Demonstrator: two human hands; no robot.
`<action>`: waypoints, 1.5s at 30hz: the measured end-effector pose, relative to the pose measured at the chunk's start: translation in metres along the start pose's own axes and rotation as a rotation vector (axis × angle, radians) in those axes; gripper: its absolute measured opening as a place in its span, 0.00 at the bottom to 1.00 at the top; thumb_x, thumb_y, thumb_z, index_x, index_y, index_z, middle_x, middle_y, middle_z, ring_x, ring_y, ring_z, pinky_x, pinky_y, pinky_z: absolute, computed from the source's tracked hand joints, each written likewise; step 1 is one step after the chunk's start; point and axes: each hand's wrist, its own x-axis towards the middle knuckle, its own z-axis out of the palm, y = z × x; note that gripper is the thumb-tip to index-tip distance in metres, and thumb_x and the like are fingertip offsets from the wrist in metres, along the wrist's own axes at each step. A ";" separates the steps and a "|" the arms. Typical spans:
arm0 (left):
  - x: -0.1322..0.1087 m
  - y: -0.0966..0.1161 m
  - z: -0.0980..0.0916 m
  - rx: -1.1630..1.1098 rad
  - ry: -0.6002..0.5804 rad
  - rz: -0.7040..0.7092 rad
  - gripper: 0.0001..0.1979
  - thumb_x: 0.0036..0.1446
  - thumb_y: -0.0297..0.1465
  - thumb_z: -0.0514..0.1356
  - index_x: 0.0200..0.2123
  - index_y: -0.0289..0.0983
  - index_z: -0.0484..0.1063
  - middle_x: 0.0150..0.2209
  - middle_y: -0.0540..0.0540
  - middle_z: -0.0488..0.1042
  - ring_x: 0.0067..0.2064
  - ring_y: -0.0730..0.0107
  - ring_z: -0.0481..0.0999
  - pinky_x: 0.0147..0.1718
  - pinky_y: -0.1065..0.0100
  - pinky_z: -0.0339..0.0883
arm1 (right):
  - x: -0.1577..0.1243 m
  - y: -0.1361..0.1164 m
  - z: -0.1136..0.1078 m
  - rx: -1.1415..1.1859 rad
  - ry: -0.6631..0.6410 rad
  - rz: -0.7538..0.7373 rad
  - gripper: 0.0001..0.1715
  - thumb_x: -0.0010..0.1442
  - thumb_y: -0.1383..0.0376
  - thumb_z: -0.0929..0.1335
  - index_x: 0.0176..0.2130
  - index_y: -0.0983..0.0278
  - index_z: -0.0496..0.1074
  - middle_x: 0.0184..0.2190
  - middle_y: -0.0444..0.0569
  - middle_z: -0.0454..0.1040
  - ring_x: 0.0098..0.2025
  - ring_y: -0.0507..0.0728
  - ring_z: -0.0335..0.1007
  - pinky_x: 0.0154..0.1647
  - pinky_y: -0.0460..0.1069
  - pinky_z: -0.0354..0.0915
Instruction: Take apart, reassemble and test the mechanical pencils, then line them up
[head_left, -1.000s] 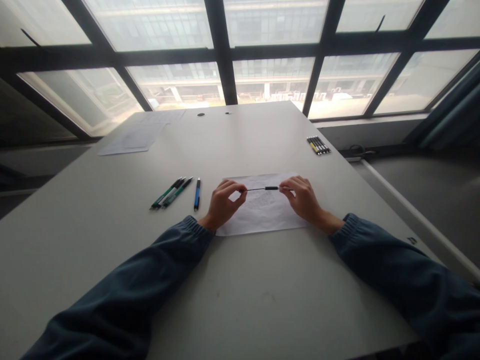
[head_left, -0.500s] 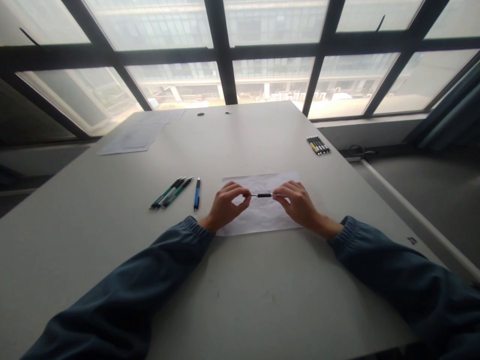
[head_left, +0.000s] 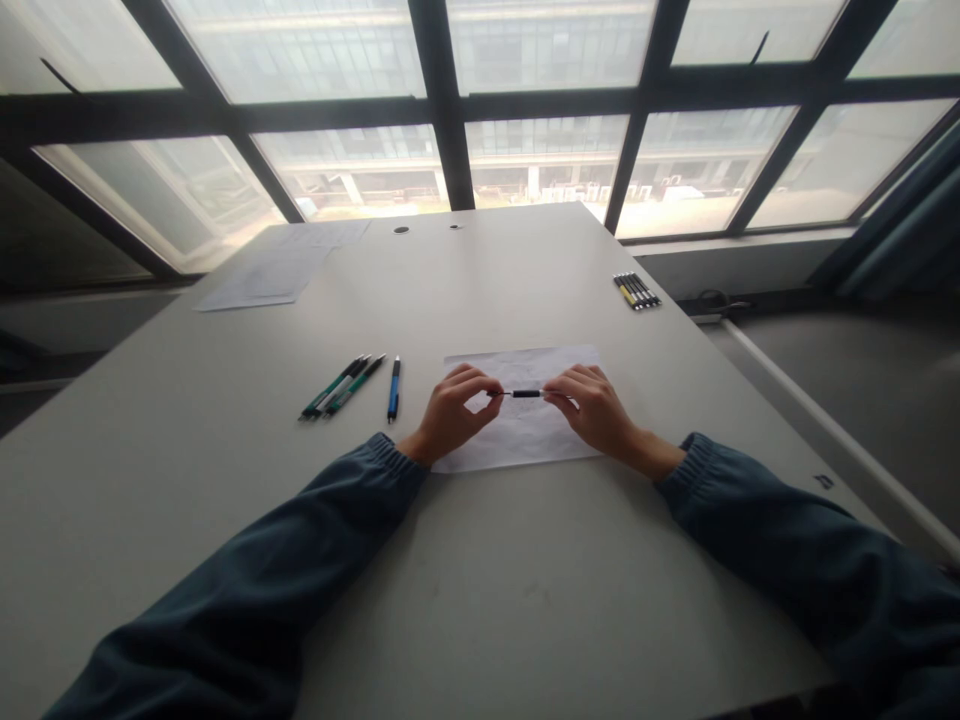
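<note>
Over the sheet of paper, my right hand [head_left: 592, 405] pinches a pen barrel [head_left: 526, 394] with a black grip, lying level and pointing left. Most of the barrel's right part is hidden by the fingers. My left hand [head_left: 459, 408] is closed, thumb against forefinger, on a thin dark rod [head_left: 506, 393] that looks like a pen refill. The rod lines up with the barrel's left end; whether it sits inside cannot be made out. Under both hands lies the white paper [head_left: 517, 440] with faint marks. Left of my left hand lies a blue pen [head_left: 394, 388].
Several green and black pens [head_left: 343, 385] lie together left of the blue pen. A row of several black pens, one partly yellow, [head_left: 637, 290] lies near the table's right edge. Papers [head_left: 259, 272] cover the far left corner of the white table [head_left: 480, 560]. Windows stand behind.
The barrel in my right hand has shifted slightly left, so the gap between its grip and my left fingertips is a little smaller. Everything else stays put.
</note>
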 end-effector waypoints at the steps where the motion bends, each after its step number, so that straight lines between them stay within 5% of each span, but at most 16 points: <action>1: 0.000 0.000 0.000 -0.002 -0.003 0.002 0.02 0.59 0.25 0.64 0.35 0.37 0.76 0.32 0.47 0.79 0.37 0.68 0.75 0.40 0.65 0.71 | 0.000 0.000 0.000 -0.001 -0.001 -0.005 0.05 0.69 0.64 0.68 0.39 0.61 0.75 0.35 0.48 0.80 0.40 0.58 0.72 0.46 0.54 0.60; 13: -0.004 -0.003 0.000 -0.021 0.013 -0.036 0.11 0.60 0.32 0.68 0.45 0.38 0.78 0.36 0.45 0.81 0.38 0.67 0.77 0.41 0.64 0.74 | 0.003 -0.009 0.002 -0.046 0.039 -0.018 0.04 0.68 0.65 0.68 0.39 0.61 0.74 0.35 0.48 0.79 0.41 0.58 0.71 0.46 0.54 0.60; 19: -0.002 -0.004 -0.001 -0.033 0.008 -0.058 0.06 0.59 0.34 0.68 0.37 0.38 0.78 0.34 0.46 0.81 0.37 0.66 0.77 0.40 0.63 0.73 | 0.006 -0.012 0.002 -0.062 0.054 -0.017 0.05 0.68 0.64 0.68 0.38 0.61 0.74 0.35 0.48 0.78 0.40 0.58 0.70 0.46 0.54 0.60; 45: -0.003 -0.001 0.001 -0.064 0.075 -0.170 0.10 0.58 0.40 0.69 0.35 0.38 0.81 0.31 0.46 0.81 0.32 0.69 0.77 0.33 0.67 0.73 | 0.014 -0.020 0.003 -0.078 0.098 -0.089 0.07 0.70 0.65 0.66 0.38 0.60 0.72 0.35 0.47 0.79 0.41 0.58 0.70 0.49 0.55 0.59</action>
